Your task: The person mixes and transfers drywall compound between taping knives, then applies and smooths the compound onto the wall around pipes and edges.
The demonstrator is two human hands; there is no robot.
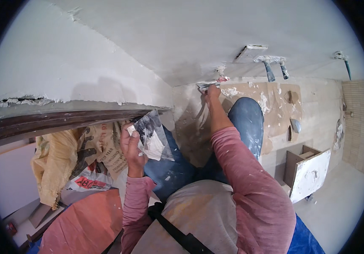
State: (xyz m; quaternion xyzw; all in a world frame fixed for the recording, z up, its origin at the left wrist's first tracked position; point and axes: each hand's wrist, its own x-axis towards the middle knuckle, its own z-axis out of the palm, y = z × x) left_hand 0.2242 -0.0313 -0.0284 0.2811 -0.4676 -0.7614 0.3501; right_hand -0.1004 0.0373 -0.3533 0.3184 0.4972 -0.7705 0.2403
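Observation:
My left hand [132, 149] is closed on the edge of a flat, thin plate [158, 131] smeared with white putty [153, 146], held over my left thigh. Stretched forward, my right hand [212, 94] grips a putty knife [203, 86] low down where the grey wall [182, 46] meets the floor. Its blade lies close to the wall's foot; whether it touches cannot be made out. Just beyond that hand, a red-tipped fitting [222, 79] sticks out of the wall, with white putty around its base.
Bluish pipe stubs [269, 72] project from the wall beside a tilted rectangular box [250, 53]. Putty-spotted cardboard [281, 106] covers the floor ahead. A small wooden stool-like piece [311, 173] stands at right. At left, sacks [55, 161] lie below a dark wooden frame [42, 122].

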